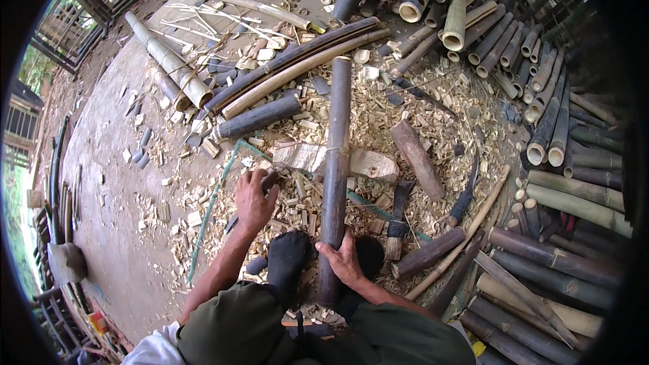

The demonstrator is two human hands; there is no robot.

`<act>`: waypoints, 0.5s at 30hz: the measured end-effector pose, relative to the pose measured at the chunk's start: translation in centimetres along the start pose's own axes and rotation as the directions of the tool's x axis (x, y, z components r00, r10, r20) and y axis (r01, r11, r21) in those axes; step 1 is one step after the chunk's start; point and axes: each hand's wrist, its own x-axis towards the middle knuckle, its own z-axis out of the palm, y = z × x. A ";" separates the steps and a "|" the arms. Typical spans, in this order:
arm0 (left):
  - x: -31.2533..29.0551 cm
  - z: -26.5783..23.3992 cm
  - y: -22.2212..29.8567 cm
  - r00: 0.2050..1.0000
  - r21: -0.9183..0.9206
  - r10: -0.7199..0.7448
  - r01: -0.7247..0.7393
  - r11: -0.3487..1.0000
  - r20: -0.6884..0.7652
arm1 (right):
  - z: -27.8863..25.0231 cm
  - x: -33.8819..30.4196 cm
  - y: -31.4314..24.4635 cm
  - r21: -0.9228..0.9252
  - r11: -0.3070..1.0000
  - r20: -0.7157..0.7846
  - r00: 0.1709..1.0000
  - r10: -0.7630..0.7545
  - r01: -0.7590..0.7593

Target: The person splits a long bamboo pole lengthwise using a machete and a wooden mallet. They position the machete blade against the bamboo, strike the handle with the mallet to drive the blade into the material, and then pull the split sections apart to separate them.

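Note:
A dark bamboo pole [334,162] stretches away from me, lying across a pale, notched wooden block [370,164]. My right hand [343,258] is wrapped round its near part, thumb on top. To the left of the pole, my left hand [254,201] is closed on a short dark piece [269,180]. Its kind is unclear, since the fingers cover much of it. Between the hands, a dark-covered foot [289,257] is beside the pole; the other foot is partly hidden behind my right hand.
Wood chips [378,105] cover the ground around the block. Right of it lie a short log [417,159], a tool with a wrapped handle [397,220] and a curved blade [465,192]. Stacked bamboo [574,196] fills the right side. Split bamboo lengths [291,64] lie farther off.

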 end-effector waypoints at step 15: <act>0.7 3.6 6.5 0.761 -0.349 -0.041 0.344 0.872 0.647 | -14.8 7.2 -6.0 -0.812 0.569 -0.404 0.831 -0.382 -0.133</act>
